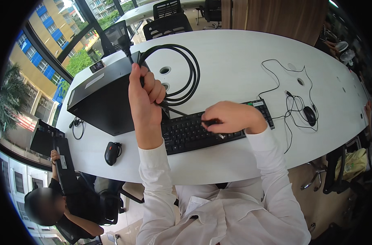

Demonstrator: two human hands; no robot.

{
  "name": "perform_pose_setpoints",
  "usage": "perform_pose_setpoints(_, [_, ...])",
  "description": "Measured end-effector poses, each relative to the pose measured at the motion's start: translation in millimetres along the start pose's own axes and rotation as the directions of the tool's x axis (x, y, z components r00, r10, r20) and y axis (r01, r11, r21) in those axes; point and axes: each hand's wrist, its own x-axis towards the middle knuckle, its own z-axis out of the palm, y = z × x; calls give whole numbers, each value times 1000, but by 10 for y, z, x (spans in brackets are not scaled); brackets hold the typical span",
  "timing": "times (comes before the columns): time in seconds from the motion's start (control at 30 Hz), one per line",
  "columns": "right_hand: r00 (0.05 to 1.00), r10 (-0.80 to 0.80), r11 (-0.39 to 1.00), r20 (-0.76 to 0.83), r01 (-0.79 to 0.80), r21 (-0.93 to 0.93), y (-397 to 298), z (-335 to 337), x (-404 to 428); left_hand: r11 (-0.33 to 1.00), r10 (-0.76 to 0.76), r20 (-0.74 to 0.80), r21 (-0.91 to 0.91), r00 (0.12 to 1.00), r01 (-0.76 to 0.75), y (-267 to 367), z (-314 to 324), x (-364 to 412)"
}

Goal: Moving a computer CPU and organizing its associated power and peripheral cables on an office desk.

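My left hand point(147, 92) is raised in front of a black desktop computer case point(103, 104) and grips a coiled black power cable point(195, 70), its plug point(124, 46) sticking up above the thumb. From that hand the cable runs down to my right hand point(235, 118), whose curled fingers hold a black connector end point(212, 122) over a black keyboard point(186, 134). Several loops of the cable hang to the right of my left hand. The keyboard lies slantwise on the white table point(229, 165), below both hands.
A black mouse point(112, 153) lies at the left, near a small coiled cable point(78, 128). Another mouse point(309, 116) rests among tangled thin cables at the right. Two round grommets point(165, 70) pierce the table behind the coil. A seated person point(82, 205) at lower left holds a black keyboard.
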Motion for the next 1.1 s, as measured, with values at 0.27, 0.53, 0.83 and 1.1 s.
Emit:
perform_pose_setpoints(0.27, [610, 5, 779, -792, -499, -379, -584, -116, -324, 878, 68, 8, 475, 998, -64, -380, 205, -66])
perform_pose_setpoints(0.53, [298, -368, 669, -881, -574, -473, -577, -89, -123, 948, -106, 26, 305, 994, 93, -536, 253, -38])
perform_pose_setpoints(0.83, [600, -382, 819, -703, -133, -558, -664, 110, 171, 906, -413, 208, -11, 887, 424, -374, 197, -152])
perform_pose_setpoints(1.1, [803, 141, 959, -579, -257, -123, -627, 196, 3, 935, -349, 264, 38, 899, 352, -280, 261, -206])
